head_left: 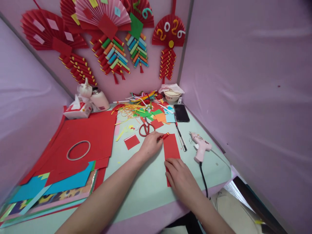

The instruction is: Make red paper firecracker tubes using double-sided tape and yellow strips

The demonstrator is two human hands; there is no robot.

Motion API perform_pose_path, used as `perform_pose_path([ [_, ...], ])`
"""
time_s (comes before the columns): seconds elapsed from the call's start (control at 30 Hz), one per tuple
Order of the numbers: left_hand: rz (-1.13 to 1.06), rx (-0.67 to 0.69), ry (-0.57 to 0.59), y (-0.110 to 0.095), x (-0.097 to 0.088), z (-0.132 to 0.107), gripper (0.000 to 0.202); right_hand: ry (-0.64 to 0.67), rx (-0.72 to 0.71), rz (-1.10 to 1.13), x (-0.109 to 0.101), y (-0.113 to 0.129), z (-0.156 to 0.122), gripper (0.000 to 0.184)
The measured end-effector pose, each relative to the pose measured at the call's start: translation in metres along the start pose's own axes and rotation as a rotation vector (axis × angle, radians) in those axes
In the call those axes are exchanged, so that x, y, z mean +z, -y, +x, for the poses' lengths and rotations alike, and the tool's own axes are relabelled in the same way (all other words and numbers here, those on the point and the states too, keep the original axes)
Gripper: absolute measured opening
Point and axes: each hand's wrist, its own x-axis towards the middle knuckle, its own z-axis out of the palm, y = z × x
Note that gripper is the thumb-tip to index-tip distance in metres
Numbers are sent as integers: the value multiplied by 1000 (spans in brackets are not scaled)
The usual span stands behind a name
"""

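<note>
My left hand (151, 143) pinches a small red paper roll (165, 136) with yellow bands at its end. The roll lies over the top left corner of a long red paper strip (172, 146). Across the lower part of that strip rests my right hand (179, 172), its fingers stretched out and lying flat on the paper. Close to my left hand are red-handled scissors (145, 129) and a small red paper square (132, 142). A black-and-clear pen (180, 136) lies right of the strip.
A pink glue gun (201, 146) with a black cord sits at right, below a phone (181, 113). Red sheets (97, 130) bearing a ring (78, 150) cover the left. Paper scraps, a tissue box (78, 109), a jar (99, 99) and bowls (172, 95) stand behind; paper fans (168, 31) hang above.
</note>
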Motion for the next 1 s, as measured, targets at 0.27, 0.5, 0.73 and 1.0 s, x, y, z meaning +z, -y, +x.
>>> perform_pose_path([
  [0.27, 41, 53, 32, 4, 1, 1, 26, 40, -5, 7, -8, 1, 3, 25],
  [0.5, 84, 65, 22, 2, 3, 1, 25, 46, -6, -7, -7, 0, 3, 23],
  [0.73, 141, 62, 18, -2, 2, 1, 26, 39, -2, 23, -11, 3, 3, 23],
  [1.0, 154, 50, 15, -5, 3, -2, 26, -115, 76, 50, -18, -24, 35, 34],
])
